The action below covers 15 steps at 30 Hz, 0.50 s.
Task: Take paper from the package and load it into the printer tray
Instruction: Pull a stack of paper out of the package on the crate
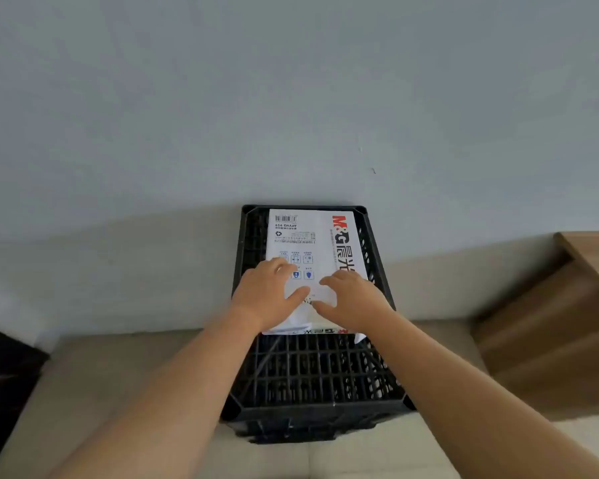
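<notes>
At centre frame, left hand point(263, 299) and right hand point(355, 300) press relaxed fingers point(329, 281) on the paper package point(308, 243) in the black crate point(319, 371); hasty tearing might crease sheets.

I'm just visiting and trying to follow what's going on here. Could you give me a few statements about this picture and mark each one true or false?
1. The paper package lies in a black plastic crate. True.
2. Both hands rest on the package. True: the left hand and the right hand are on its near end.
3. The package is red with white lettering. False: it is white, with red and black print.
4. The crate stands against a wall. True.
5. A printer stands beside the crate. False: no printer is in view.
</notes>
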{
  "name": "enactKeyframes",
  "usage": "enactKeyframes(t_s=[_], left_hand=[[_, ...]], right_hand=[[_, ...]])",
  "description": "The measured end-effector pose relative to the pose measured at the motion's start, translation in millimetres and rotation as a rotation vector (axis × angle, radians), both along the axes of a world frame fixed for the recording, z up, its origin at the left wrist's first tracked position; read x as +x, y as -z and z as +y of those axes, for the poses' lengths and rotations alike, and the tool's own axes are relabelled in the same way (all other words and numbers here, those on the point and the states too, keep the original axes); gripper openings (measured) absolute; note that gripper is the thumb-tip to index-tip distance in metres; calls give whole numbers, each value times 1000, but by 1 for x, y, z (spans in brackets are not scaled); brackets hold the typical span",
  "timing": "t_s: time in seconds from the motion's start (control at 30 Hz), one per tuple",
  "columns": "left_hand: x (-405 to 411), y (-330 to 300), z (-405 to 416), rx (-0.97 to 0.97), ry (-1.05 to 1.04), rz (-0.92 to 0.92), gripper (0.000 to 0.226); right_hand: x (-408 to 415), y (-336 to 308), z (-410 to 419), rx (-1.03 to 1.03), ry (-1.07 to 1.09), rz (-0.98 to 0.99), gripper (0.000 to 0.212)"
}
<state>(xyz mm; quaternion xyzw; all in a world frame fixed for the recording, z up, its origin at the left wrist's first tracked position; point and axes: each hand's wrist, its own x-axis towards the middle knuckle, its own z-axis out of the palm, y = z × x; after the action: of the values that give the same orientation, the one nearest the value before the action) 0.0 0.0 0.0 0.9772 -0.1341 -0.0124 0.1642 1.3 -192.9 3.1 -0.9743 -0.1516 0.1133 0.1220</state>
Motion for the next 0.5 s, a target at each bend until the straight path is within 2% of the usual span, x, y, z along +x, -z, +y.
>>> enactKeyframes(t_s=[0.27, 0.37, 0.5], left_hand=[[-3, 19, -3, 25, 13, 12, 62], [-3, 19, -4, 35, 15, 28, 63], [-5, 19, -6, 28, 1, 30, 61]], right_hand=[[7, 13, 2, 20, 77, 85, 49], [11, 13, 2, 12, 119, 125, 38], [21, 12, 8, -59, 206, 245, 27]])
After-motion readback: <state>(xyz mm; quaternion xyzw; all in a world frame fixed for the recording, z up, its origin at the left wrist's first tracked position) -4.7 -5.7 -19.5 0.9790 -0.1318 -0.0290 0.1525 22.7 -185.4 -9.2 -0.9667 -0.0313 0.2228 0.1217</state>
